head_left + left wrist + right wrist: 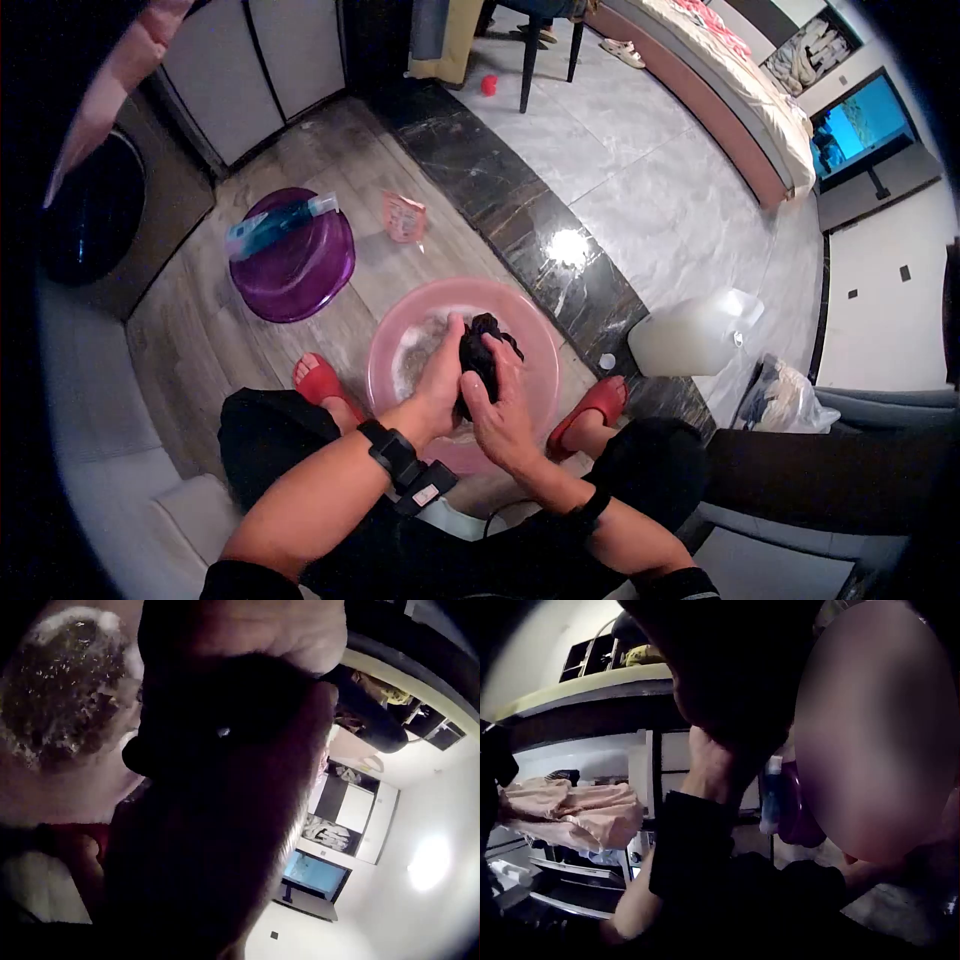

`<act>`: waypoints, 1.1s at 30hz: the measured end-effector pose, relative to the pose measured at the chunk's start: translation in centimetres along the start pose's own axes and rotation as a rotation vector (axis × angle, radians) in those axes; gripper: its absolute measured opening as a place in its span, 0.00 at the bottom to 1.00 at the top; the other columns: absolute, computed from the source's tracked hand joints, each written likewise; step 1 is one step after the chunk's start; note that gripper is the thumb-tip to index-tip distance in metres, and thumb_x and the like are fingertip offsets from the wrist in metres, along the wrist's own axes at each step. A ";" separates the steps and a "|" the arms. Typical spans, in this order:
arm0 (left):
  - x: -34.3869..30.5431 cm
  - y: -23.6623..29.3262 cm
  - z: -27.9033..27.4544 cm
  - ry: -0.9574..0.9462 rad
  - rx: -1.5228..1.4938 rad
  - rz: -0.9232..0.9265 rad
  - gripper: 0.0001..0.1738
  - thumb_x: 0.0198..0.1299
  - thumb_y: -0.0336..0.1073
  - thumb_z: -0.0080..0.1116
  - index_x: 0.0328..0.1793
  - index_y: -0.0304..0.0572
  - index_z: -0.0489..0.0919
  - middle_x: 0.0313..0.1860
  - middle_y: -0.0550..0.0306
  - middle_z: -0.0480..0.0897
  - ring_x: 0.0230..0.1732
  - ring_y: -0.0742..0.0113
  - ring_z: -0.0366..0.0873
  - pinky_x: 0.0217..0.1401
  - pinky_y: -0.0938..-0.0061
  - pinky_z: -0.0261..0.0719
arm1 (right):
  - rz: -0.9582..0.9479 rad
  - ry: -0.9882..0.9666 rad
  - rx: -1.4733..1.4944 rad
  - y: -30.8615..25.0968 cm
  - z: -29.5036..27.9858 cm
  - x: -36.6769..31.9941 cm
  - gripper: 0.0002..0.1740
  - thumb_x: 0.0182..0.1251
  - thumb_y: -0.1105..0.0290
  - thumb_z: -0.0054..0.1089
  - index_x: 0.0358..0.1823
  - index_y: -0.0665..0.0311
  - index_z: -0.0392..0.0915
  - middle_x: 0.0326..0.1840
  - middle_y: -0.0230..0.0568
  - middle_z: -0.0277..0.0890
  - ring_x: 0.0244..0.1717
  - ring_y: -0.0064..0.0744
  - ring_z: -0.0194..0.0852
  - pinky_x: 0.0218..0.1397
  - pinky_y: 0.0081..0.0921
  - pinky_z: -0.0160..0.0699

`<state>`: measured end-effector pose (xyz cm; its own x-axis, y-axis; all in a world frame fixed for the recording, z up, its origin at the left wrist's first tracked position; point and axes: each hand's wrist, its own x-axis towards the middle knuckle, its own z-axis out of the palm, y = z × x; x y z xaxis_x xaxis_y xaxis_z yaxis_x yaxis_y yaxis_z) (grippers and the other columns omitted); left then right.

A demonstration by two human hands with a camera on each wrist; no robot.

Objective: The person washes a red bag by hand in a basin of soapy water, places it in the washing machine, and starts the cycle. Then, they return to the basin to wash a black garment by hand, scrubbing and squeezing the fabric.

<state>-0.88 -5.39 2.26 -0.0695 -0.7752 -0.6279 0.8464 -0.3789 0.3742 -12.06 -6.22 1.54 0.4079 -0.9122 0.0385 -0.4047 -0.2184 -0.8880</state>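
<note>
A bunched black cloth is held between both hands above the pink basin, which has water and white suds in it. My left hand grips the cloth from its left side, with part of the fingers hidden behind it. On the opposite side, my right hand holds the cloth, fingers over it and thumb toward the left hand. In the left wrist view the suds show beside the dark left hand. The right wrist view is too dark and blurred to show the cloth.
A purple basin with a blue bottle across it stands beyond, near a pink packet. Red slippers flank the pink basin. At right are a white jug, a small cap and a plastic bag.
</note>
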 end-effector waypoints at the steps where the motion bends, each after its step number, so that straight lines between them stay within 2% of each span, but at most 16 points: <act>1: -0.2 0.0 0.6 0.031 -0.044 -0.011 0.30 0.69 0.65 0.38 0.54 0.48 0.75 0.45 0.58 0.81 0.46 0.63 0.79 0.51 0.66 0.78 | -0.012 0.036 -0.029 0.0 0.3 0.2 0.27 0.68 0.57 0.54 0.64 0.64 0.66 0.66 0.57 0.62 0.71 0.54 0.55 0.72 0.45 0.54; 5: 1.8 -1.4 0.1 0.240 0.152 0.070 0.28 0.72 0.59 0.35 0.56 0.45 0.74 0.47 0.55 0.80 0.49 0.62 0.77 0.53 0.65 0.76 | 0.086 0.014 0.009 1.3 0.8 2.0 0.24 0.70 0.57 0.51 0.60 0.66 0.68 0.59 0.61 0.67 0.62 0.60 0.63 0.64 0.47 0.60; 8: 2.7 -2.2 -0.7 0.409 0.569 0.103 0.28 0.72 0.55 0.36 0.54 0.37 0.76 0.47 0.49 0.81 0.46 0.59 0.78 0.51 0.64 0.74 | 0.160 0.054 0.033 3.1 1.4 3.1 0.24 0.72 0.54 0.47 0.53 0.70 0.71 0.48 0.64 0.73 0.50 0.63 0.72 0.55 0.46 0.67; 11: 1.7 -2.1 0.0 0.403 0.962 0.311 0.28 0.71 0.53 0.39 0.52 0.34 0.77 0.45 0.48 0.82 0.44 0.59 0.78 0.49 0.65 0.73 | 0.562 -0.102 0.277 6.3 0.6 5.0 0.24 0.73 0.51 0.44 0.47 0.69 0.73 0.43 0.58 0.77 0.45 0.55 0.75 0.51 0.44 0.70; 12: 1.5 -1.9 -0.3 0.346 1.045 0.345 0.27 0.71 0.53 0.39 0.52 0.34 0.77 0.45 0.48 0.82 0.44 0.59 0.78 0.49 0.66 0.73 | 0.757 0.009 0.736 5.7 0.3 5.2 0.25 0.73 0.49 0.42 0.44 0.66 0.75 0.39 0.48 0.78 0.44 0.45 0.76 0.49 0.42 0.71; 13: 1.5 -1.5 -0.5 0.290 1.125 0.385 0.27 0.71 0.52 0.39 0.52 0.34 0.76 0.44 0.49 0.82 0.44 0.60 0.78 0.49 0.66 0.73 | 0.946 -0.050 0.971 4.2 -1.4 5.6 0.21 0.74 0.52 0.41 0.47 0.61 0.75 0.37 0.38 0.78 0.37 0.31 0.77 0.42 0.32 0.78; 15: 2.2 -1.8 -1.3 0.233 0.760 0.383 0.23 0.72 0.52 0.40 0.50 0.40 0.77 0.41 0.55 0.82 0.43 0.64 0.79 0.48 0.69 0.75 | 0.866 0.032 1.090 4.7 -1.8 5.8 0.21 0.71 0.52 0.43 0.43 0.64 0.76 0.39 0.40 0.77 0.45 0.38 0.76 0.49 0.37 0.73; 18: 2.4 -0.3 -2.1 0.144 0.242 0.253 0.19 0.70 0.55 0.44 0.44 0.51 0.76 0.38 0.61 0.81 0.40 0.67 0.79 0.47 0.70 0.77 | 0.390 0.071 0.548 5.1 -1.2 4.0 0.17 0.67 0.57 0.51 0.42 0.65 0.74 0.48 0.48 0.75 0.51 0.41 0.74 0.55 0.36 0.70; 21: 0.8 1.3 -0.3 0.102 0.019 0.178 0.19 0.68 0.58 0.47 0.43 0.53 0.76 0.36 0.62 0.81 0.39 0.67 0.80 0.43 0.70 0.78 | 0.145 0.092 0.378 1.3 0.4 0.4 0.15 0.62 0.62 0.57 0.42 0.66 0.72 0.58 0.55 0.71 0.58 0.48 0.69 0.62 0.36 0.65; 23: 1.5 0.8 -1.2 0.068 -0.025 0.063 0.20 0.67 0.58 0.48 0.42 0.53 0.76 0.35 0.61 0.80 0.37 0.65 0.80 0.40 0.70 0.80 | -0.157 0.093 0.066 -0.2 1.1 -0.2 0.13 0.61 0.65 0.59 0.41 0.67 0.71 0.63 0.57 0.66 0.63 0.55 0.63 0.67 0.38 0.59; 24: 1.1 0.8 -0.8 0.026 -0.040 -0.002 0.20 0.67 0.58 0.48 0.42 0.52 0.76 0.35 0.60 0.80 0.37 0.65 0.80 0.40 0.70 0.80 | -0.151 0.083 0.011 -1.2 0.7 -0.1 0.13 0.62 0.66 0.58 0.42 0.66 0.71 0.62 0.57 0.67 0.64 0.57 0.60 0.65 0.41 0.59; 25: 0.9 0.8 -0.4 -0.017 -0.054 -0.067 0.19 0.67 0.57 0.48 0.42 0.51 0.77 0.35 0.60 0.80 0.37 0.64 0.80 0.40 0.70 0.80 | -0.106 0.107 0.035 -1.0 0.9 0.3 0.13 0.62 0.65 0.58 0.42 0.67 0.72 0.62 0.58 0.67 0.64 0.57 0.61 0.64 0.41 0.60; 27: 1.0 0.1 0.1 0.185 0.136 0.041 0.21 0.69 0.54 0.44 0.47 0.45 0.77 0.39 0.55 0.81 0.40 0.60 0.80 0.45 0.66 0.79 | -0.017 0.154 0.082 -0.6 1.2 1.4 0.14 0.62 0.65 0.59 0.42 0.68 0.72 0.61 0.59 0.68 0.62 0.58 0.63 0.62 0.41 0.62; 29: 2.5 -1.3 -1.0 0.378 0.387 0.139 0.22 0.69 0.51 0.43 0.51 0.40 0.76 0.44 0.51 0.81 0.45 0.60 0.79 0.50 0.66 0.76 | 0.172 0.122 0.131 -0.8 0.5 3.1 0.19 0.67 0.59 0.52 0.45 0.70 0.72 0.48 0.59 0.73 0.48 0.58 0.70 0.54 0.41 0.67; 31: 4.4 -3.4 -4.0 0.262 0.778 0.421 0.21 0.69 0.46 0.42 0.54 0.36 0.76 0.45 0.51 0.81 0.43 0.63 0.79 0.47 0.71 0.74 | 0.232 0.113 0.129 0.8 -0.2 4.5 0.21 0.68 0.56 0.49 0.46 0.71 0.72 0.40 0.58 0.75 0.41 0.56 0.72 0.51 0.42 0.69; 33: 1.3 -1.0 -0.2 0.257 0.882 0.313 0.20 0.70 0.44 0.42 0.54 0.36 0.77 0.44 0.53 0.81 0.41 0.65 0.77 0.46 0.71 0.74 | 0.764 -0.093 0.764 3.0 -1.2 6.3 0.22 0.71 0.54 0.45 0.48 0.67 0.73 0.41 0.48 0.77 0.42 0.39 0.75 0.50 0.36 0.71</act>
<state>-1.69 -5.90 0.97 0.2981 -0.8109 -0.5035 0.0991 -0.4983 0.8613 -11.69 -13.03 -0.37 0.3379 -0.6783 -0.6525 0.0253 0.6996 -0.7141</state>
